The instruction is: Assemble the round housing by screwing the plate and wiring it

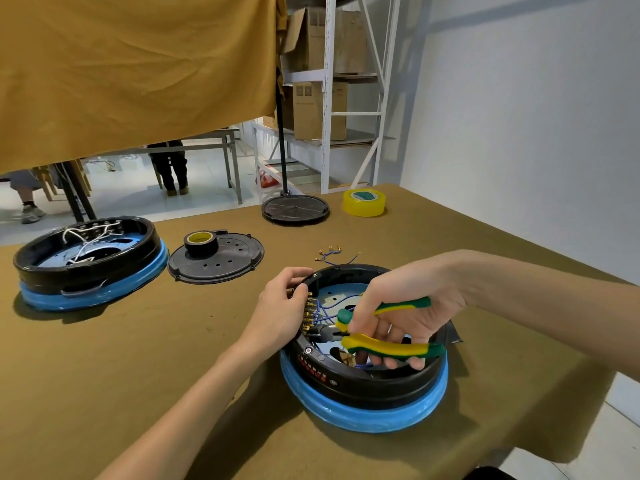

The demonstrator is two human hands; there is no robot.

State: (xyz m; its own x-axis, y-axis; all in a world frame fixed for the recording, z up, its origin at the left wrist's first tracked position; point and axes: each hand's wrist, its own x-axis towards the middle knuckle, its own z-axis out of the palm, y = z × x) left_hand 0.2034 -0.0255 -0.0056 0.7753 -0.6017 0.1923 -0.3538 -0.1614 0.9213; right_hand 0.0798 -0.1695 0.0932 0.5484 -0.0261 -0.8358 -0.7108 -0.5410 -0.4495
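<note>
A round black housing (363, 386) on a blue-wrapped base sits near the table's front right. Blue wires (327, 311) with brass terminals (308, 315) run inside along its left inner wall. My left hand (282, 311) grips the housing's left rim beside the terminals. My right hand (405, 310) holds green-and-yellow pliers (384, 344) inside the housing, their black jaws pointing left at the lowest terminals. A few loose blue wires with terminals (332, 254) lie on the cloth just behind the housing.
A second housing (86, 258) with white wires stands at the left. A black perforated plate (221, 261) carries a black tape roll (200, 242). Another black plate (295, 209) and a yellow tape roll (363, 202) lie at the back. The table's right edge is close.
</note>
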